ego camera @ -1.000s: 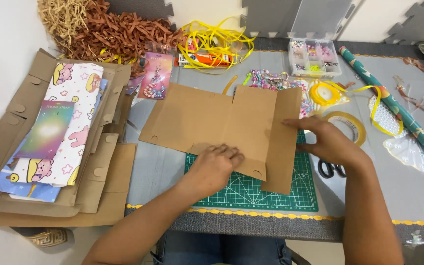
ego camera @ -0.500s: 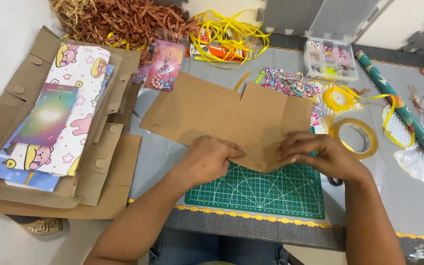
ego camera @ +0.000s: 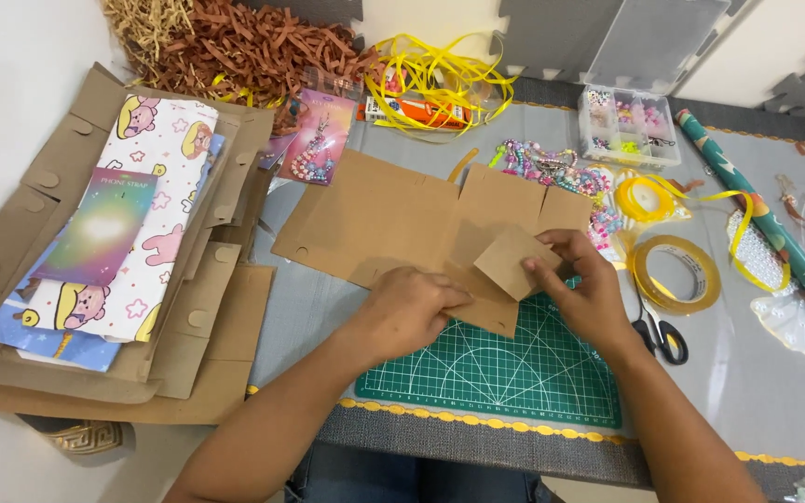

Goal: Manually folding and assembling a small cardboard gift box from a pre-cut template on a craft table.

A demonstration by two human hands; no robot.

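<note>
Now folded up since half a second back: small flap of cardboard box blank (ego camera: 421, 219) | right hand (ego camera: 584, 293) fingers pinching flap, left hand (ego camera: 407, 312) pressing flat | over green cutting mat (ego camera: 505, 373) | light, stiff; probably best gripped along creases

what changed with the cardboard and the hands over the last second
The right hand moved in from the cardboard blank's right edge and now pinches a small flap folded up and over toward the middle. The left hand stayed pressing the lower fold. The green cutting mat and tape roll did not move.
</note>
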